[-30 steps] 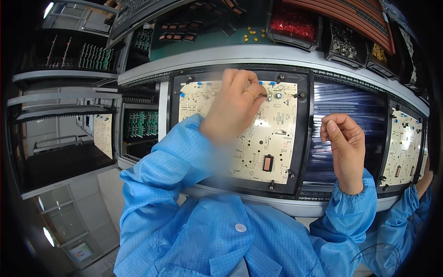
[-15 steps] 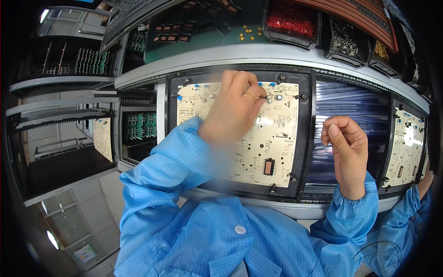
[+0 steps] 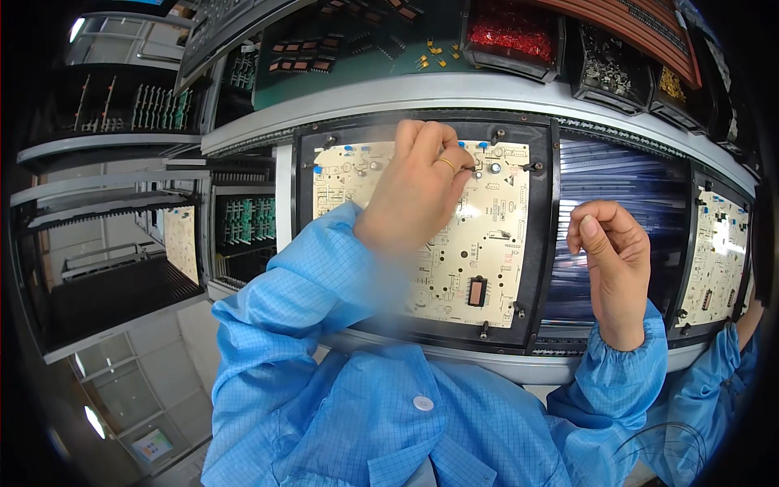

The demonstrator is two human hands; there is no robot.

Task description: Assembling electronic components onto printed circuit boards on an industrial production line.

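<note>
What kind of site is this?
Probably an electronics assembly line: a cream circuit board sits in a black frame under the left hand, small red parts fill a bin beyond it, and green boards stand racked at left.

Circuit board (image 3: 446,276) in frame (image 3: 539,219), parts bin (image 3: 519,71) behind, second board (image 3: 712,261) rightward.
</note>
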